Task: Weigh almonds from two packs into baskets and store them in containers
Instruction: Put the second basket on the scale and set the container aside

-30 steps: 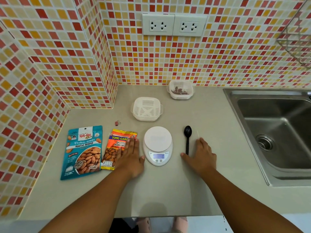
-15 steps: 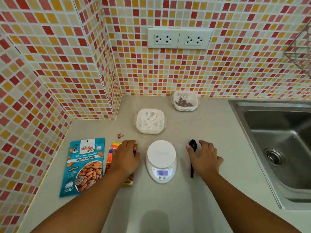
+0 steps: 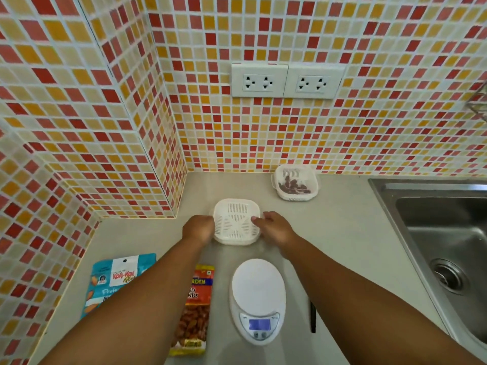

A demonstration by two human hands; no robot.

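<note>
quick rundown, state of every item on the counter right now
near basket: empty, held at both sides by left hand and right hand
far basket: holds dark pieces
scale: platform bare, display lit
blue almond pack: lying flat
orange almond pack: lying flat

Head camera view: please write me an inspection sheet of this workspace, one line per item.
Surface: beige counter, in a tiled corner.
Job's things: empty white basket behind the scale; scale plate bare, display lit; second basket by the wall holds dark pieces; blue almond pack and orange almond pack lie flat on the left.
Clutter: black utensil, mostly hidden by the right forearm.
Grippers: left hand and right hand grip the empty basket's two sides.
Cables: nothing seen.
Surroundings: two wall sockets, steel sink on the right.
</note>
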